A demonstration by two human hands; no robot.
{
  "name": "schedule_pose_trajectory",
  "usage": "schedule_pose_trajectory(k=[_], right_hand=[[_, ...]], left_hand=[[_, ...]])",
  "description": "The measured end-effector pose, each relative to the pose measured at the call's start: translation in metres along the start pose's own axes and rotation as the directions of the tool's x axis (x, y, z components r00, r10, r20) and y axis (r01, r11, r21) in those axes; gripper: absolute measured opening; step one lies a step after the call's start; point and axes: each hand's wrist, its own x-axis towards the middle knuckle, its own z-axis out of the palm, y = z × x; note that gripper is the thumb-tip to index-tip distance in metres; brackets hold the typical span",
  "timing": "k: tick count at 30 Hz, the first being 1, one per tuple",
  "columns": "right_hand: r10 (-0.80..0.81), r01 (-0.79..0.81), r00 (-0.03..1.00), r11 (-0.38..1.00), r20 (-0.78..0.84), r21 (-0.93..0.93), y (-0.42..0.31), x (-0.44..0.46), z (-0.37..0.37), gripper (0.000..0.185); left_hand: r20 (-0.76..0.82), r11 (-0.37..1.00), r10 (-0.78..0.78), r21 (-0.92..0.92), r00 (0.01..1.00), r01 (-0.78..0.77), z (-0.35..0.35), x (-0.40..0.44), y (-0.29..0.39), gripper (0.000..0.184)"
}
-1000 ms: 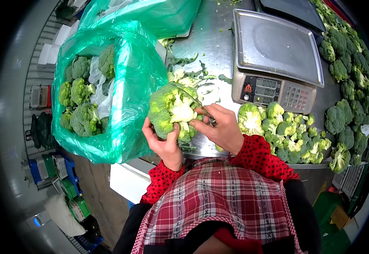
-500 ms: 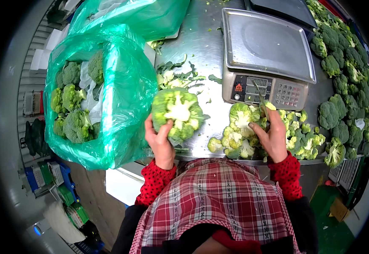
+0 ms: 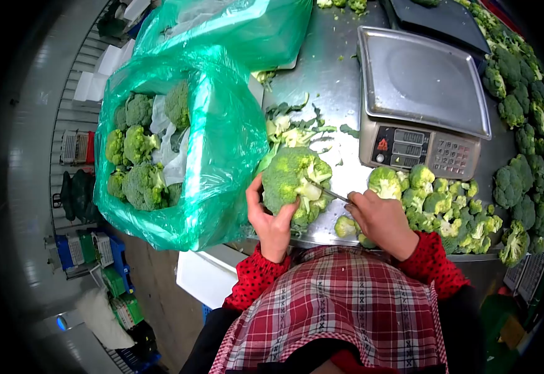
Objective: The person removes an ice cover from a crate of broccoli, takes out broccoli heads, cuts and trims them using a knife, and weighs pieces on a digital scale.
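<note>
My left hand (image 3: 271, 223) is closed around a large broccoli head (image 3: 283, 177), its cut stem turned to the right. In my right hand (image 3: 381, 221) is a knife (image 3: 333, 192), whose handle is hidden by my fingers; the blade meets the broccoli at its stem. Beside my right hand lies a pile of small broccoli florets (image 3: 450, 212) along the table's near edge. Leaf and stem trimmings (image 3: 291, 129) lie just beyond the broccoli head.
A green plastic bag (image 3: 228, 156) lines a box on the left, with several broccoli heads (image 3: 144, 186) inside. Behind it is another green bag (image 3: 253, 31). A digital scale (image 3: 425, 87) stands on the metal table (image 3: 325, 81). More broccoli (image 3: 524, 124) is heaped along the right.
My right hand has moved left, bringing the knife blade to the broccoli stem. The broccoli in my left hand has turned, its stem now facing right. The whole view has shifted.
</note>
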Motion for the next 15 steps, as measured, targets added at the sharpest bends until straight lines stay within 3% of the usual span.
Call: schedule_pose_trajectory(k=[2,4,5,6,9,11,13,15], right_hand=[[0.014,-0.011,0.997,0.999,0.074,-0.037,0.002,-0.002,0.009,0.015],[0.053,-0.043,0.990,0.996,0.130,-0.077,0.006,0.009,0.013,0.017],[0.073,-0.076,0.985,0.997,0.156,0.015,0.006,0.013,0.010,0.019],[0.060,-0.106,0.977,0.969,0.202,0.222,0.010,0.014,0.011,0.020],[0.107,-0.389,0.902,0.625,0.419,0.678,0.013,0.023,-0.005,0.023],[0.330,-0.452,0.892,0.680,0.309,0.578,0.012,0.031,0.001,0.028],[0.278,-0.223,0.961,0.779,-0.004,0.587,0.007,0.047,0.007,0.035],[0.108,-0.047,0.990,0.854,-0.089,0.518,0.001,0.058,0.014,0.043]], left_hand=[[0.042,0.979,0.107,0.167,0.993,-0.113,0.000,0.002,0.005,0.064],[0.050,0.972,0.159,0.167,0.986,-0.165,-0.001,0.005,-0.007,0.064],[0.049,0.967,0.169,0.185,0.984,-0.175,0.001,0.005,-0.006,0.063],[0.033,0.972,0.139,0.185,0.990,-0.143,-0.002,0.006,-0.006,0.062],[-0.051,0.997,-0.057,0.048,0.997,0.059,-0.008,0.011,-0.006,0.060],[-0.058,0.996,-0.068,0.048,0.996,0.071,-0.011,0.011,-0.015,0.060],[0.027,0.990,0.013,0.138,1.000,-0.016,-0.009,0.012,-0.016,0.062],[0.116,0.988,0.038,0.145,0.993,-0.054,-0.006,0.009,-0.017,0.066]])
